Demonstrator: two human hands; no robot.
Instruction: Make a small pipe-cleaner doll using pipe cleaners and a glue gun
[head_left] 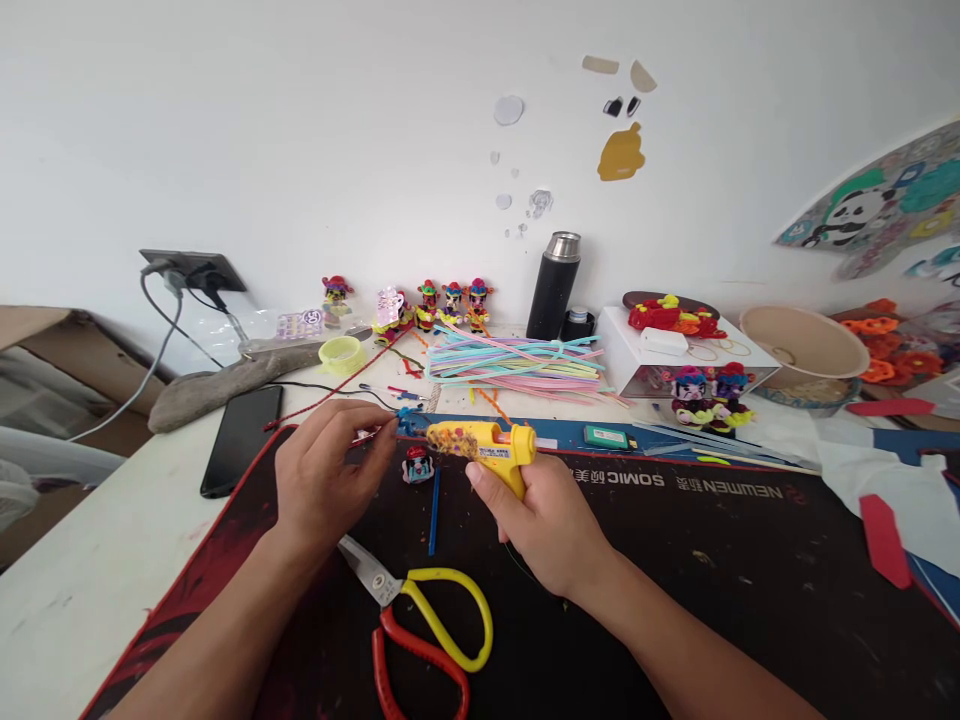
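Observation:
In my right hand (551,520) is a yellow hot glue gun (484,445), its stained nozzle end pointing left and a clear glue stick out of its back. My left hand (326,465) pinches a small blue piece (407,418) that sits just off the nozzle; its exact shape is too small to tell. Below the gap between the hands lies a small doll head (418,466) with a red top and blue-and-white face. A blue strip (434,512) lies beside it. Scissors (420,620) with one yellow and one red handle rest nearest me, blade tips partly behind my left wrist.
A black desk mat (675,590) covers the front. Behind it lie pastel pipe cleaners (517,365), a black thermos (553,290) and several small dolls (452,303). A phone (241,440) lies left; a white box (682,350) and beige bowl (802,340) stand right.

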